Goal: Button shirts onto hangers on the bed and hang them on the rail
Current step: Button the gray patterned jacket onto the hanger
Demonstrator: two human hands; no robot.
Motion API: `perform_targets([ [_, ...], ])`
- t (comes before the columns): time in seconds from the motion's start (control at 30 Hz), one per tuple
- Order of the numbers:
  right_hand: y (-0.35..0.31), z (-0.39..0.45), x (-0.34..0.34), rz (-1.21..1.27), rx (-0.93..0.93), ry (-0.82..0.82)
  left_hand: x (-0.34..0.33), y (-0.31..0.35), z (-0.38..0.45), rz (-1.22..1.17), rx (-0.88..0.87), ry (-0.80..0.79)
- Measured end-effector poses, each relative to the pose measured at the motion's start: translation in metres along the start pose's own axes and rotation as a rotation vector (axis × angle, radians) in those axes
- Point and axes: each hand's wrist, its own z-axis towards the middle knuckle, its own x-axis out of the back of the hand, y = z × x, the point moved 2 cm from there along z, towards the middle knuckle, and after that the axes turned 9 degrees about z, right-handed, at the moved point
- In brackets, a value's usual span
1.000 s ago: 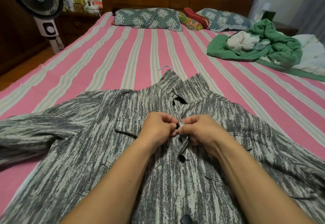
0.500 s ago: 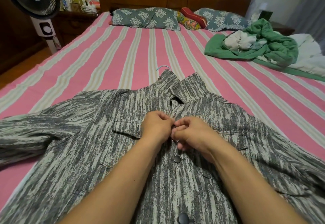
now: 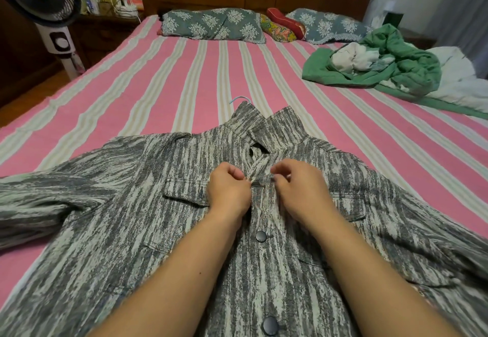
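Pinching shirt [image 3: 158, 231] placket: left hand [image 3: 229, 191], right hand [image 3: 299, 191].

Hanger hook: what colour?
Light blue hook, poking out above the shirt collar; head view.

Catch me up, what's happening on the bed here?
A person is buttoning a grey-and-white streaked shirt laid flat on the pink striped bed. The left hand and right hand pinch the placket at an upper button. Two lower buttons look fastened. A blue hanger hook pokes out past the collar.
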Motion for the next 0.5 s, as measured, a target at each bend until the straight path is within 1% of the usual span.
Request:
perform_targets([
  [0.03, 0.000, 0.002, -0.004, -0.036, 0.078, -0.023, 0.000, 0.000, -0.001, -0.022, 0.001, -0.016],
  [0.1, 0.002, 0.003, -0.013, -0.091, 0.154, -0.117, 0.001, -0.001, -0.003, -0.068, -0.004, -0.049],
  [0.2, 0.008, 0.006, -0.018, -0.070, 0.144, -0.185, 0.000, 0.000, -0.008, -0.100, -0.015, -0.085],
  [0.33, 0.017, 0.007, -0.021, -0.022, 0.139, -0.163, -0.003, -0.002, -0.009, -0.053, -0.039, -0.036],
  [0.43, 0.017, 0.008, -0.024, -0.053, 0.183, -0.174, -0.007, -0.003, -0.011, 0.032, -0.085, -0.025],
  [0.47, 0.017, 0.011, -0.020, -0.076, 0.215, -0.211, -0.008, -0.003, -0.013, 0.099, -0.143, -0.027],
  [0.5, 0.016, 0.015, -0.016, -0.109, 0.255, -0.262, -0.008, -0.003, -0.016, 0.229, -0.228, -0.009],
])
